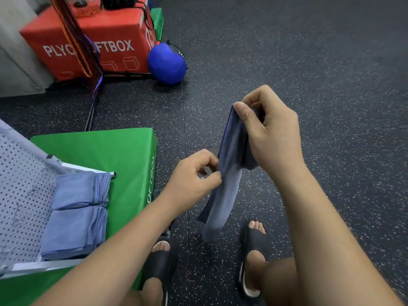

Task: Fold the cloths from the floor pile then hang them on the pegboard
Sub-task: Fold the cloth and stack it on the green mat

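Observation:
A blue-grey cloth [227, 173] hangs in the air above the floor, folded into a narrow strip. My right hand [269, 129] pinches its top edge between thumb and fingers. Lower down, my left hand [194, 182] pinches the cloth's left edge about halfway along. The grey pegboard [19, 195] lies tilted at the lower left, with two folded blue cloths [79, 208] side by side on its right part. No floor pile shows in this view.
The pegboard rests on a green soft box [123, 155]. A red soft box [88, 40] and a blue ball [166, 62] stand at the back left, with hanging cords [77, 40] before them. My two feet in dark slides [254, 257] stand on the speckled black floor.

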